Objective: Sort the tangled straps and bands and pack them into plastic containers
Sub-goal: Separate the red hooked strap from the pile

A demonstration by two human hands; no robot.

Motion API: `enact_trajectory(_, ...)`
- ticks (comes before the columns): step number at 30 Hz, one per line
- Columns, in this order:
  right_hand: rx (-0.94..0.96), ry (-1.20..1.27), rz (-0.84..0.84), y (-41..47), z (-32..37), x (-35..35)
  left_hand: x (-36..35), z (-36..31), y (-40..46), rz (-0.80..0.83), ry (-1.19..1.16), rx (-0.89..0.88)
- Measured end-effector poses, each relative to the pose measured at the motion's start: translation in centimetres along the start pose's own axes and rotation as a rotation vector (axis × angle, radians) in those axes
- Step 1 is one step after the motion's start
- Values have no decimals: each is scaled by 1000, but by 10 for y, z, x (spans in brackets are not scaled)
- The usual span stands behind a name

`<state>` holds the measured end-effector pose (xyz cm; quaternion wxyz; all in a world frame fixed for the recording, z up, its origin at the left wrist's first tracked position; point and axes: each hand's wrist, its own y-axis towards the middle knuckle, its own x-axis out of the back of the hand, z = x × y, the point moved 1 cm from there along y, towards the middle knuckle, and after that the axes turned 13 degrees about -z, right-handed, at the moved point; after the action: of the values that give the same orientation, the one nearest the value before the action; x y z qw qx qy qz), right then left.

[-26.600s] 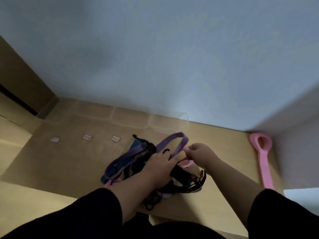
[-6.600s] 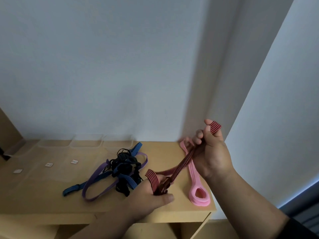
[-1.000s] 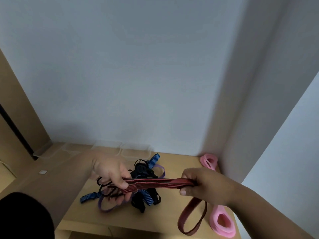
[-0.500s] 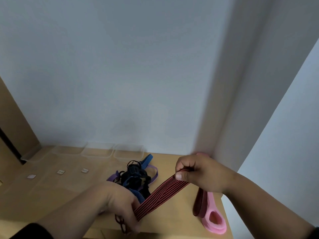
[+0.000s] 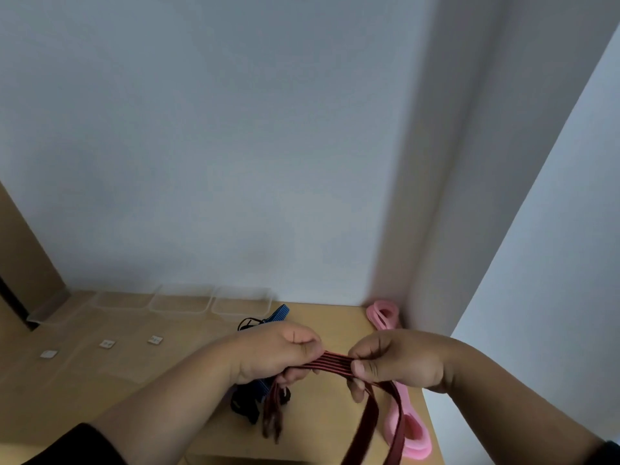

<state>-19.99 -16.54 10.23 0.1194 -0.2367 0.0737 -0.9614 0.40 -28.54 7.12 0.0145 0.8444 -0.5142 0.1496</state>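
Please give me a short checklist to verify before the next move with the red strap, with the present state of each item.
1. Both hands hold the red black-striped elastic strap: ok. The left hand and the right hand each have a grip on it.
2. Strap free from the tangled pile of blue and black straps: cannot tell, the left hand hides where they meet.
3. Strap fully folded: not ok, a long loop hangs below the right hand.
4. Clear plastic containers at the wall ready to receive: ok, they look open and empty.
5. Pink flat rubber band apart from the loop: cannot tell, they overlap in this view.
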Motion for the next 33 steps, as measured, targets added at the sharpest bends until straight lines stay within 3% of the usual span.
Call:
enact_trajectory(9,-52,40,-124,-10,-34,1,53,-2,-20,-158,274,66)
enact_trajectory(20,-237,26,-240,-26,-44,15,99,39,-50,-320,354,111)
enact_trajectory(26,-184,132,-258,-24,-43,13,101,42,-58,-353,336,132)
enact_trajectory(33,-189,443,-151,-36,-57,19,104,42,-66,-413,327,150)
